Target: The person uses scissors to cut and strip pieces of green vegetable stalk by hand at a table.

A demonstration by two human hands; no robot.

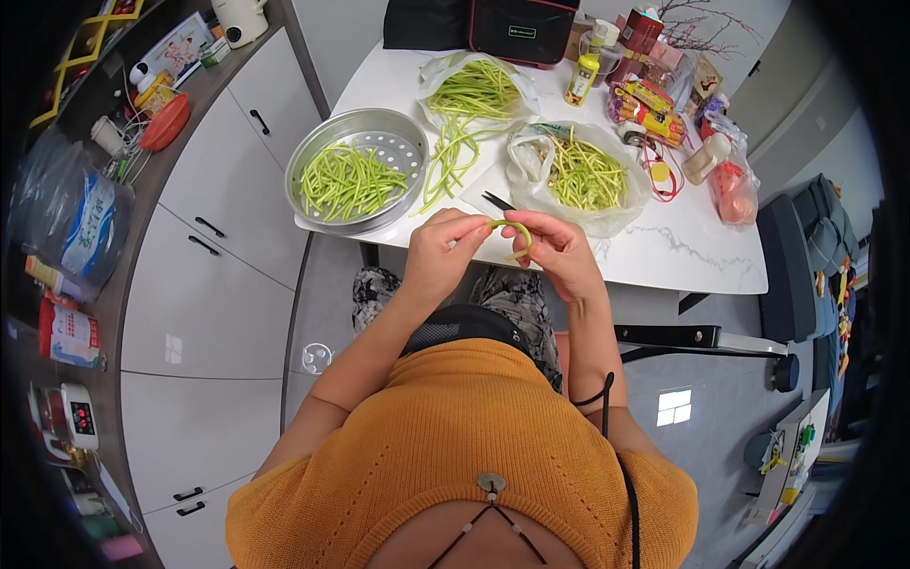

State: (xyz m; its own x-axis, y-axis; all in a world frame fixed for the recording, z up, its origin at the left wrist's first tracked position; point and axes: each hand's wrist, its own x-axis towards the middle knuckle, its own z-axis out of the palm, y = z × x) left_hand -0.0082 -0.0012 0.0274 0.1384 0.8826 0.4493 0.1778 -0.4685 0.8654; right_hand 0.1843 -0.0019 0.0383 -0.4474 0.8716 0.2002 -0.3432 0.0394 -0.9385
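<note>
Over the table's near edge, my left hand [445, 251] and my right hand [561, 254] pinch one green garlic scape [526, 233]. It bends in a curve down along my right fingers. Just behind my right hand, black pointed blades [497, 201], like those of scissors, lie on the table; their other end is hidden. To the left stands a round metal pan [406, 152] with a perforated base, holding short cut scape pieces [349, 182]. A plastic bag [621, 220] of yellowish-green trimmings [586, 173] sits at the right. Long whole scapes [474, 90] spill from another bag behind.
On the white marbled table [692, 251] stand a yellow bottle [582, 80], snack packets [648, 112] and a bag with red contents [732, 192]. A black case [523, 30] is at the back. Cabinets [213, 303] line the left; a black-topped bar [668, 337] extends right.
</note>
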